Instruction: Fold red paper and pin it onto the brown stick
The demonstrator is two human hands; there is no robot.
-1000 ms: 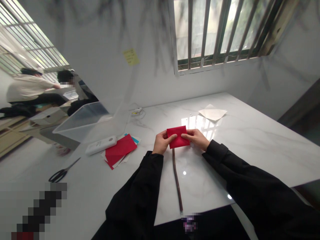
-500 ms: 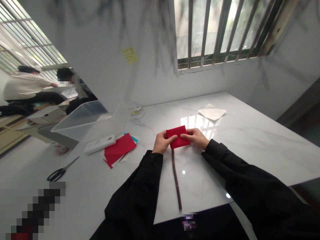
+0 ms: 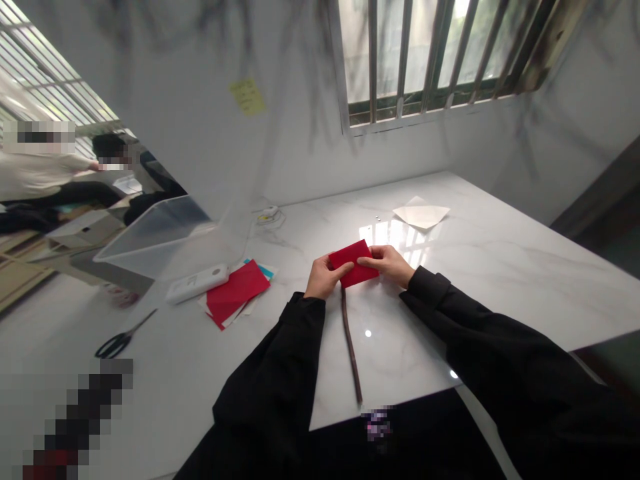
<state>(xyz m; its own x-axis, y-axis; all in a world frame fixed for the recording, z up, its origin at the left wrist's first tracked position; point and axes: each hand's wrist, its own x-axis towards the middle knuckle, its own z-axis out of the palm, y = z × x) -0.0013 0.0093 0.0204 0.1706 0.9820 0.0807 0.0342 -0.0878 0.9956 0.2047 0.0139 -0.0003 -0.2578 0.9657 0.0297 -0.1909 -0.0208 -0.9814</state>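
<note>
Between my two hands is a small rectangle of red paper [image 3: 354, 273], raised over the table. My left hand [image 3: 324, 275] pinches its left side, thumb on the near face. My right hand [image 3: 391, 265] grips the right side the same way; the fingers behind the paper are hidden. Below the paper a thin brown stick [image 3: 351, 350] runs toward the table's front edge, its far end out of sight behind the paper and my left hand.
To the left lie red sheets [image 3: 239, 293] over white and blue ones, a white device [image 3: 197, 285], scissors [image 3: 116, 343] and a clear plastic bin [image 3: 150, 233]. A cream paper piece [image 3: 423, 215] lies at the back of the marble-look table [image 3: 500, 267]. People sit far left.
The whole view has shifted slightly, with the scene sitting a little higher. Both hands keep their hold on the red paper, which is tilted slightly more.
</note>
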